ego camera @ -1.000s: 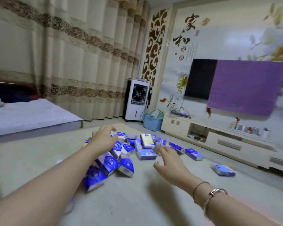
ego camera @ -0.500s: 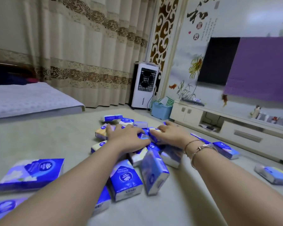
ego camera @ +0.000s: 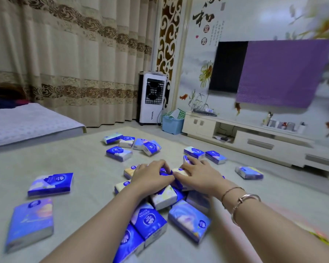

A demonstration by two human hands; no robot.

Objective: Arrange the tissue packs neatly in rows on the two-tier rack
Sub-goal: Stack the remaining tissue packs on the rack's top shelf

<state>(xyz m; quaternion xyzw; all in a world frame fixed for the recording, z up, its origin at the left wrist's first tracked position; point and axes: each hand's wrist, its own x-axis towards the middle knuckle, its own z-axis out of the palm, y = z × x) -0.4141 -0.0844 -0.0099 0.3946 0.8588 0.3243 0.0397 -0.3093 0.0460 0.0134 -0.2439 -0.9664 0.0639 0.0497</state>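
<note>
Several blue-and-white tissue packs (ego camera: 154, 221) lie scattered and heaped on the pale floor mat (ego camera: 87, 168). My left hand (ego camera: 152, 177) is on the middle of the heap, its fingers curled down over a blue pack (ego camera: 163, 170). My right hand (ego camera: 198, 175) is right beside it, with fingers over and thumb against a cream-topped pack (ego camera: 179, 171). The two hands nearly touch at the fingertips. More packs lie apart: two at the left (ego camera: 50, 184), a cluster further back (ego camera: 120, 152), one at the right (ego camera: 249, 172). No two-tier rack is in view.
A low bed (ego camera: 27, 122) stands at the left and curtains hang behind it. A white air cooler (ego camera: 152, 97) and a blue bin (ego camera: 172, 124) stand at the back. A low TV cabinet (ego camera: 264, 141) runs along the right wall.
My hands have come together on the heap from reaching apart. The view has moved closer and lower, so the packs look nearer, and some have shifted.
</note>
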